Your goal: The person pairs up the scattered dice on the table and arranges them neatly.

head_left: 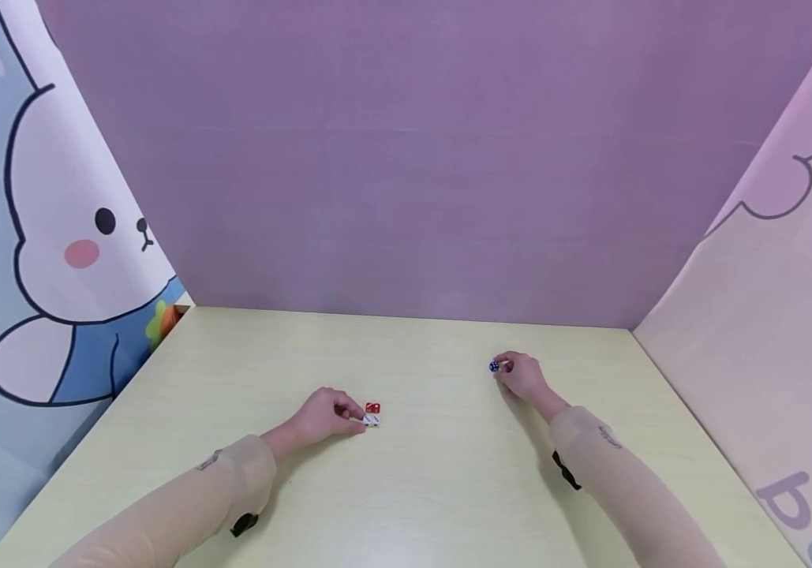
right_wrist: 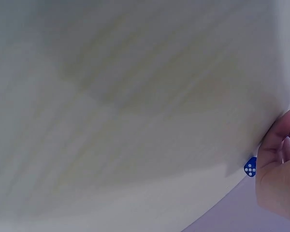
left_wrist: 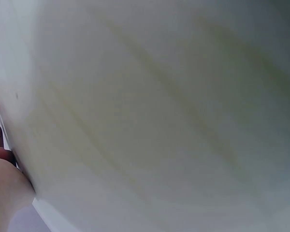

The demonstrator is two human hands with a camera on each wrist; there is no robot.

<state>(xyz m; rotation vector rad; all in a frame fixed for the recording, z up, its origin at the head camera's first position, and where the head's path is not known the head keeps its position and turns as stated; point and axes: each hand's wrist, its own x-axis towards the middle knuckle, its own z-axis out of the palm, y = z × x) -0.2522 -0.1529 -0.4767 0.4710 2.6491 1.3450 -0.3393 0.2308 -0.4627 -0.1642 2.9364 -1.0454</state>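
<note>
In the head view my left hand [head_left: 327, 415] is low at the table, with thumb and index finger pinching the left side of a white die [head_left: 372, 421]. A red die [head_left: 373, 408] with white pips appears directly above the white one in that view, their edges meeting. Farther right and deeper on the table, my right hand [head_left: 522, 375] pinches a blue die [head_left: 494, 366] with white pips between its fingertips. The right wrist view shows that blue die's five-pip face [right_wrist: 250, 167] beside the thumb. Only part of the left hand [left_wrist: 2, 159] enters the left wrist view, its die hidden.
A pale wood-grain table [head_left: 434, 489] spreads under both arms. Behind it stands a purple backdrop [head_left: 413, 173]. A rabbit-printed sheet [head_left: 65, 205] hangs on the left, and a pale printed sheet [head_left: 775, 339] on the right.
</note>
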